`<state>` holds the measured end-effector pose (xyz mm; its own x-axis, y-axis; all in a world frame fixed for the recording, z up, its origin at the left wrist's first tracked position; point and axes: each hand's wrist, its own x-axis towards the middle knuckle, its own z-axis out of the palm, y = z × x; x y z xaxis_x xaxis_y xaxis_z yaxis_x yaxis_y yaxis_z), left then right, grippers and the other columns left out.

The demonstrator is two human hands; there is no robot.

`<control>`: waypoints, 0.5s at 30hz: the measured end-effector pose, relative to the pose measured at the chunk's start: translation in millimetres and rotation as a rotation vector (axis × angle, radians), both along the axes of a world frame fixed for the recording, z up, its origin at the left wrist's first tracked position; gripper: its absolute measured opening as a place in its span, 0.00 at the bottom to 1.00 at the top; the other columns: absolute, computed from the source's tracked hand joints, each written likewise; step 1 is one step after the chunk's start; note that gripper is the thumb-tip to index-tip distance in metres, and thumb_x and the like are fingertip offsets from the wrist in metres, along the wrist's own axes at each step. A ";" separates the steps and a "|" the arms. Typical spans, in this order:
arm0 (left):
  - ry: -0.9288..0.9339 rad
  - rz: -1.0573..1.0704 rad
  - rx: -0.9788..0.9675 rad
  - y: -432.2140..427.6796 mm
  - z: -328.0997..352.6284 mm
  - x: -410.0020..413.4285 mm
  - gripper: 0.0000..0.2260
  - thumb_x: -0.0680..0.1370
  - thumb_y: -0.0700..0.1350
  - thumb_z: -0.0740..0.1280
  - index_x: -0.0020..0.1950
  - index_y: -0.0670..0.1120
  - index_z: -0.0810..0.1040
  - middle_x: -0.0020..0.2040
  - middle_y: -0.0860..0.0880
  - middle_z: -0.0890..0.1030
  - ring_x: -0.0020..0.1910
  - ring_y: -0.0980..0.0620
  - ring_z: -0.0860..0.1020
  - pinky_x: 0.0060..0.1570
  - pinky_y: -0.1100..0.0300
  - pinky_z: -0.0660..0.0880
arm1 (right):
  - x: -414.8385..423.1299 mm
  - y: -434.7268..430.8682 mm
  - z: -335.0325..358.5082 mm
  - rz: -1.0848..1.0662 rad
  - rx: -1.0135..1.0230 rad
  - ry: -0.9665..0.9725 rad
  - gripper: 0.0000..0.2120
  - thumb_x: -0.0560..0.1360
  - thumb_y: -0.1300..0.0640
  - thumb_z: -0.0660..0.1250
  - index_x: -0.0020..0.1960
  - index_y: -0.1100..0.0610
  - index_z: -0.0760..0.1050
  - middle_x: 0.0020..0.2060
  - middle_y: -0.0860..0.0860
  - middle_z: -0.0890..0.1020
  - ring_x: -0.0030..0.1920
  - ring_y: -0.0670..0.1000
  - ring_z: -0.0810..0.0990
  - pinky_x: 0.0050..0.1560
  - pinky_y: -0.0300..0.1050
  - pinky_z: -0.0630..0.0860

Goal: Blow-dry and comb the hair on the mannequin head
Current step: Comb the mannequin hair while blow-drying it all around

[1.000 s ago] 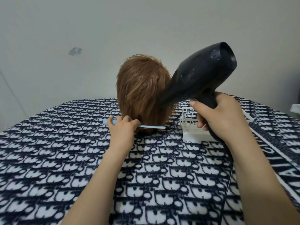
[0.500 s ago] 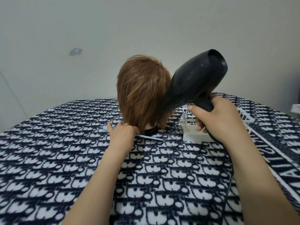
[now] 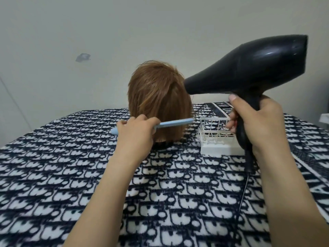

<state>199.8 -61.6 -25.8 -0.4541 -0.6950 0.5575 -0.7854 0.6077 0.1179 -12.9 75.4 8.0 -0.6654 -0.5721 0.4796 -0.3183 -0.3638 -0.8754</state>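
Hair (image 3: 158,97) on the mannequin head (image 3: 161,104) is auburn, short and layered, hanging straight down the back toward the neck; it looks soft and light, so strands should part easily under teeth and lift in an air stream. The head stands upright near the middle of the desk (image 3: 53,175), on a dark base (image 3: 162,145) that shows under the hair. I judge it top-heavy and likely to tip if combed hard, so strokes ought to run downward rather than sideways.

A pale blue comb (image 3: 174,123), thin, stiff plastic, lies almost level across the lower hair; the left hand (image 3: 136,132) is curled closed around its handle end. Held there, the blade has leverage but may flex (its teeth cannot be made out).

The black hair dryer (image 3: 252,68) has a smooth, glossy, tapering barrel, its nozzle just beside the right of the hair. It is probably the heaviest item here; the right hand (image 3: 258,122) is wrapped tight round the grip, forefinger forward, with the cord (image 3: 243,196) trailing down.

A white wire basket (image 3: 219,139), rigid and open-sided, sits just right of the head on the fleecy navy-and-white patterned cloth (image 3: 178,193).
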 end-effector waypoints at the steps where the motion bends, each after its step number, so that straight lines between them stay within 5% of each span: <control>1: 0.025 0.011 -0.046 4.4 2.4 -1.8 0.13 0.79 0.43 0.61 0.58 0.59 0.75 0.45 0.54 0.74 0.47 0.47 0.75 0.54 0.46 0.64 | -0.7 0.9 0.8 -0.001 -0.016 -0.014 0.08 0.76 0.50 0.72 0.42 0.53 0.77 0.26 0.48 0.80 0.25 0.48 0.80 0.25 0.40 0.76; 7: 0.129 0.018 -0.133 21.9 16.7 -9.7 0.10 0.81 0.46 0.60 0.61 0.52 0.74 0.43 0.51 0.72 0.33 0.49 0.70 0.30 0.58 0.61 | -4.7 3.7 2.2 -0.027 -0.076 -0.070 0.09 0.77 0.50 0.71 0.42 0.53 0.78 0.27 0.48 0.80 0.26 0.48 0.80 0.26 0.40 0.76; 15: 0.213 0.075 -0.190 0.1 66.6 -40.2 0.08 0.80 0.45 0.59 0.58 0.48 0.73 0.42 0.50 0.69 0.35 0.45 0.69 0.33 0.55 0.62 | -6.0 5.2 2.8 -0.026 -0.077 -0.070 0.09 0.77 0.49 0.71 0.42 0.53 0.78 0.27 0.47 0.80 0.25 0.47 0.80 0.26 0.39 0.75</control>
